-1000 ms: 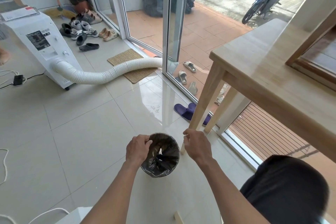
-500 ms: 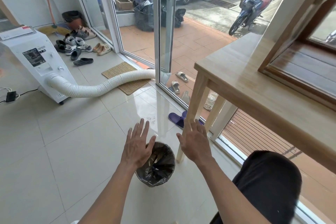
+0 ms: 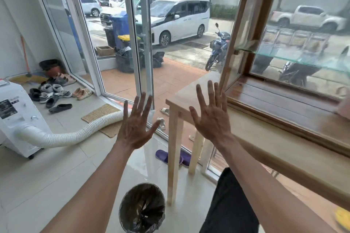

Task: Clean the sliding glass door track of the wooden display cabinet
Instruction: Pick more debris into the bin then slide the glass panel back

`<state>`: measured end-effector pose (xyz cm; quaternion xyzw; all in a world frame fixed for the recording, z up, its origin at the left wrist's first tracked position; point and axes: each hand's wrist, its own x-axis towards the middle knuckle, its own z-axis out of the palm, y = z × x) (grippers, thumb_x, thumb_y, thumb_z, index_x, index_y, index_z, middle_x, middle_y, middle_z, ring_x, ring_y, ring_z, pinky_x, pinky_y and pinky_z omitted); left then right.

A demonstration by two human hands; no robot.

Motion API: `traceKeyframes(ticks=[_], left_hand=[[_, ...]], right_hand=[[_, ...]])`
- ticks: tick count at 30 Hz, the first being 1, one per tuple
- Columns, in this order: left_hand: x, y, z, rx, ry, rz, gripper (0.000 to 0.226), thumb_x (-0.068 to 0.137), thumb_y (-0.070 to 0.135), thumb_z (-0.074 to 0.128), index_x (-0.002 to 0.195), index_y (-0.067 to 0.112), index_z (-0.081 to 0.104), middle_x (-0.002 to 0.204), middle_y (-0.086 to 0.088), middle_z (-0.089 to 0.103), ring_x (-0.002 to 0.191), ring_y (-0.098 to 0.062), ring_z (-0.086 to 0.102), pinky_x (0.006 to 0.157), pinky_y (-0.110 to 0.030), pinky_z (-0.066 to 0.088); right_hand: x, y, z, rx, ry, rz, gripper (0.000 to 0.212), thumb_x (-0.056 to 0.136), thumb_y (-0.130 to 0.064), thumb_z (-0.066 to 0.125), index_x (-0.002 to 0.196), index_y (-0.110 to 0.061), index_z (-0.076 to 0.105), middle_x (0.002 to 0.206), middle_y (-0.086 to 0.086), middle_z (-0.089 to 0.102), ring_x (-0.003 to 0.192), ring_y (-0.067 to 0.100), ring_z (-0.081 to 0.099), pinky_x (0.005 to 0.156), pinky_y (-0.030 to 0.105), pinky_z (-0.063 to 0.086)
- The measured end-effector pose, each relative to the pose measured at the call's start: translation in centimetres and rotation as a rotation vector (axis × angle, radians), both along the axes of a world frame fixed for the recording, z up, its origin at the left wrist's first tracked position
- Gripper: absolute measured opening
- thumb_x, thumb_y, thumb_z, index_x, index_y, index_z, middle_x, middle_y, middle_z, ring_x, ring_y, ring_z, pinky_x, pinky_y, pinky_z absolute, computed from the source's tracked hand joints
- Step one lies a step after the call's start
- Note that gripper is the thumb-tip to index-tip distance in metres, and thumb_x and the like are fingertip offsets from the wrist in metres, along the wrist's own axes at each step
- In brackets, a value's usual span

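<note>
The wooden display cabinet (image 3: pixel 251 30) stands on a light wooden table (image 3: pixel 265 145) at the right, with a glass shelf (image 3: pixel 295 56) inside. Its bottom door track (image 3: pixel 280 119) runs along the front edge of the cabinet floor. My left hand (image 3: pixel 135 125) is raised in front of me, fingers spread, holding nothing. My right hand (image 3: pixel 211 113) is also raised and spread, empty, just left of the cabinet's corner and not touching it. A small bin lined with a black bag (image 3: pixel 142 208) sits on the floor below my hands.
A white air-conditioning unit (image 3: pixel 15 117) with a ribbed hose (image 3: pixel 75 132) lies at the left. Shoes (image 3: pixel 53 91) cluster by the glass entrance door (image 3: pixel 140 43). Purple slippers (image 3: pixel 170 156) lie near the table leg (image 3: pixel 174 155). Something yellow (image 3: pixel 342 217) shows at the lower right edge.
Both hands left the bin's rim, opened and rose to chest height. My view lifted from the floor toward the cabinet and the street outside.
</note>
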<state>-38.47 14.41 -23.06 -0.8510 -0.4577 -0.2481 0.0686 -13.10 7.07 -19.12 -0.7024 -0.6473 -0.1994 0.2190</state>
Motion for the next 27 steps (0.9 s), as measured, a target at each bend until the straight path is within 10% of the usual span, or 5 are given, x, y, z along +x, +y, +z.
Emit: traceKeyframes(ticks=[17, 27], left_hand=[[30.5, -5.5, 16.1, 0.334, -0.112, -0.535, 0.092, 0.090, 0.069, 0.042, 0.160, 0.023, 0.002, 0.168, -0.009, -0.007, 0.154, -0.028, -0.004, 0.123, -0.055, 0.008], [36.2, -8.0, 18.5, 0.414, 0.034, -0.466, 0.145, 0.056, 0.074, 0.078, 0.158, 0.020, -0.009, 0.166, -0.016, -0.013, 0.153, -0.035, -0.009, 0.123, -0.052, 0.011]], right_hand=[[21.6, -17.1, 13.9, 0.220, -0.257, -0.492, 0.090, 0.093, -0.062, 0.047, 0.162, -0.022, 0.004, 0.168, 0.024, -0.005, 0.155, 0.042, -0.006, 0.125, 0.058, 0.010], [26.2, -21.6, 14.9, 0.176, -0.372, -0.598, 0.103, 0.085, -0.044, 0.073, 0.162, -0.022, 0.008, 0.168, 0.024, -0.004, 0.155, 0.043, -0.005, 0.124, 0.060, 0.011]])
